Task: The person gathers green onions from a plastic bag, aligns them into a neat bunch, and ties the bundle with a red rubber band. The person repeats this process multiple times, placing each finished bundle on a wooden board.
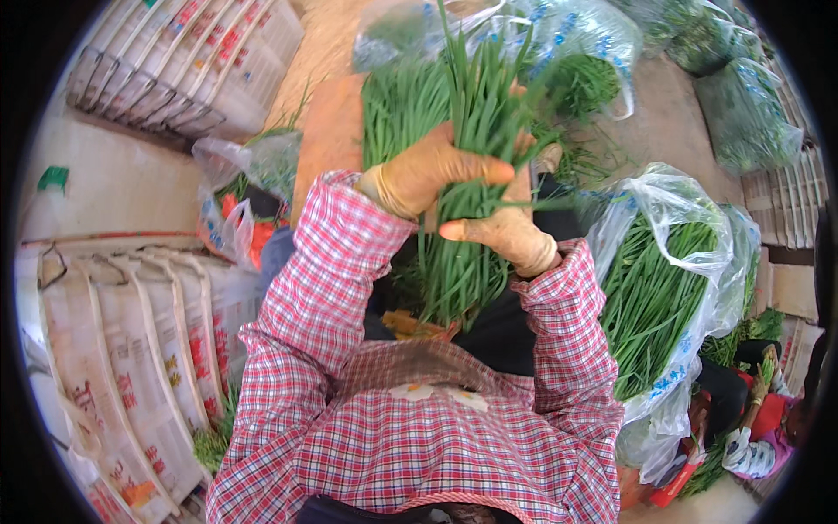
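Note:
Both my hands wear yellowish rubber gloves and hold a bundle of long green leafy stalks, which look like garlic chives (481, 98), upright over my lap. My left hand (435, 170) wraps the bundle from the left side, thumb across its front. Lower and to the right, my right hand (507, 237) grips the same bundle, its thumb pointing left. Behind my left hand, more chives (402, 108) lie side by side on an orange-brown board (327, 131). The leaf tips hang below my hands; part of the bundle is blurred.
An open clear plastic bag of chives (661, 288) stands at my right. Filled bags (563, 33) lie ahead and at the upper right (746, 118). Wrapped, slatted crates (131, 367) stand at my left. A small bag with red plastic (252, 223) lies beside the board. Another person (763, 419) sits at lower right.

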Tool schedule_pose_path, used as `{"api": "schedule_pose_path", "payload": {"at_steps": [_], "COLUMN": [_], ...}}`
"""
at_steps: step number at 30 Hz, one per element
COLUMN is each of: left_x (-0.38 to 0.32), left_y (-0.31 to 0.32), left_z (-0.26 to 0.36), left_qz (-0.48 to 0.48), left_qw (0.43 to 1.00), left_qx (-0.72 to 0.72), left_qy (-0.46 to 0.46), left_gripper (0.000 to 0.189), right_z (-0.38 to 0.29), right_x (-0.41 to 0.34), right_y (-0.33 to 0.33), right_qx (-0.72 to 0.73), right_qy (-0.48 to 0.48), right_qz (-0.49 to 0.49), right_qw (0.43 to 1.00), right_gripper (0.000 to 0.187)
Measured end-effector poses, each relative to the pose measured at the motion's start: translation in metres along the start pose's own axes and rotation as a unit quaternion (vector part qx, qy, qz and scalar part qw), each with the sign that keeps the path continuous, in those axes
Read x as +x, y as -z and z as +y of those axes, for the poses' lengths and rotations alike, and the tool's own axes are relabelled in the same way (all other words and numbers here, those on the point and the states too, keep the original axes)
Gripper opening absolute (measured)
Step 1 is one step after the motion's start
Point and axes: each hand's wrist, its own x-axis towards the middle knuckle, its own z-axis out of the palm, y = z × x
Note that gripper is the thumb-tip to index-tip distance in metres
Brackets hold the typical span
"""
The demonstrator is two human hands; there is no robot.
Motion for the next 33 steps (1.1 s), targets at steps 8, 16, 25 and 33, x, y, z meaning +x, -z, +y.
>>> {"api": "schedule_pose_path", "payload": {"at_steps": [8,16,25,33], "left_x": [-0.153,-0.313,-0.374,-0.386], "left_y": [0.093,0.176,0.201,0.218], "left_z": [0.017,0.01,-0.019,-0.037], "left_qz": [0.247,0.218,0.242,0.357], "left_qw": [0.948,0.889,0.811,0.746], "left_qx": [-0.192,-0.282,-0.361,-0.422], "left_qy": [-0.064,-0.287,-0.391,-0.372], "left_gripper": [0.051,0.04,0.04,0.042], "right_z": [0.086,0.142,0.123,0.144], "right_x": [-0.016,-0.04,-0.046,0.013], "right_y": [-0.095,-0.116,-0.062,-0.174], "right_qx": [-0.029,-0.24,-0.725,0.16], "right_qy": [-0.131,-0.293,-0.086,-0.248], "right_qz": [-0.16,-0.18,-0.092,-0.084], "right_qw": [0.978,0.908,0.677,0.952], "right_gripper": [0.094,0.022,0.084,0.062]}}
